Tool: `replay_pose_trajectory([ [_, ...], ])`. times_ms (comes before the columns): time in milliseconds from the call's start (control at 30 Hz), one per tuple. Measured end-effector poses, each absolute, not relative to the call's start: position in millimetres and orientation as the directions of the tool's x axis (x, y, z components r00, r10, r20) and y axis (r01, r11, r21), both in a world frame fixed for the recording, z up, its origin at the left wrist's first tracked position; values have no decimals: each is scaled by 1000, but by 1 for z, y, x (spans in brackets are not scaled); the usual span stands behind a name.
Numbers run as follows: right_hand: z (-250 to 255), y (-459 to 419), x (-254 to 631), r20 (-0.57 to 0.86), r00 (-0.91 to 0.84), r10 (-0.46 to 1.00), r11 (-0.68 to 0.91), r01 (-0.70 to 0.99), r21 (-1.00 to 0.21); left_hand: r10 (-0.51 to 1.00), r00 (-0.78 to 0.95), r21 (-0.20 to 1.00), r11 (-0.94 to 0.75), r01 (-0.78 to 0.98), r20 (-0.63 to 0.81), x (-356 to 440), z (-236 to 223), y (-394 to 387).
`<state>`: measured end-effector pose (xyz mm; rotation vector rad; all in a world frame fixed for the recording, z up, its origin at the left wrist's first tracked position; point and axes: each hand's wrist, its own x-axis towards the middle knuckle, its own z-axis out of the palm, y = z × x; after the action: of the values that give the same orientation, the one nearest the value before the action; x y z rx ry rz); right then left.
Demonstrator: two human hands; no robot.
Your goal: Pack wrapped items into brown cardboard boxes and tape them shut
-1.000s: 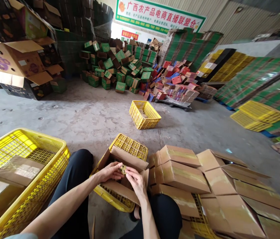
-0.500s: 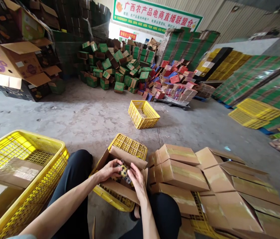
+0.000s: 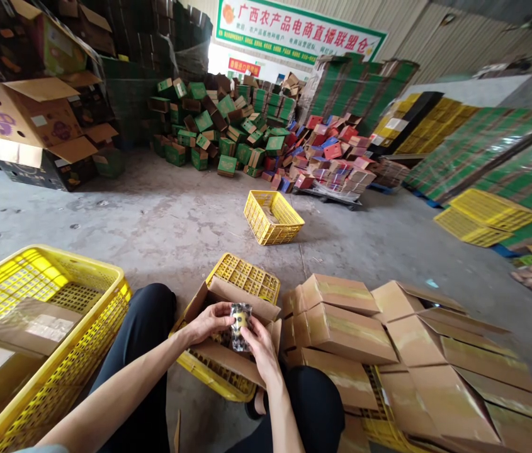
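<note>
Between both hands is a small shiny packet (image 3: pixel 241 326), dark-patterned with a yellow middle; what is inside I cannot make out. The fingers of my left hand (image 3: pixel 213 319) pinch its left edge. On the opposite edge my right hand (image 3: pixel 259 343) grips it, thumb across the front. Below the packet, between my knees, an open cardboard box (image 3: pixel 228 358) rests on an upturned yellow crate (image 3: pixel 245 275). My hands and the packet cover much of the box's inside.
At my left stands a large yellow crate (image 3: pixel 105 314) with cardboard boxes (image 3: pixel 34 327) in it. Stacked cartons (image 3: pixel 341 327) crowd my right knee. A smaller yellow crate (image 3: pixel 275 220) sits on the floor ahead, before heaps of green boxes (image 3: pixel 228 148) and red boxes (image 3: pixel 334 148).
The packet has turned more upright and its face now shows between my hands. My right fingers have closed onto its edge. The surroundings stay the same.
</note>
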<state>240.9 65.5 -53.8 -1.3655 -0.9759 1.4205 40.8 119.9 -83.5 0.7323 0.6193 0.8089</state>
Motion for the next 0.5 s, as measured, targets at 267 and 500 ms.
replay_pose_trajectory([
  [267,-50,67,242,-243,71,967,-242,-20,-970,756,631,772,503,-388,-175,39,-81,117],
  [500,-55,70,245,-232,114,966,-236,26,-971,745,643,798,491,-351,-175,38,-75,117],
])
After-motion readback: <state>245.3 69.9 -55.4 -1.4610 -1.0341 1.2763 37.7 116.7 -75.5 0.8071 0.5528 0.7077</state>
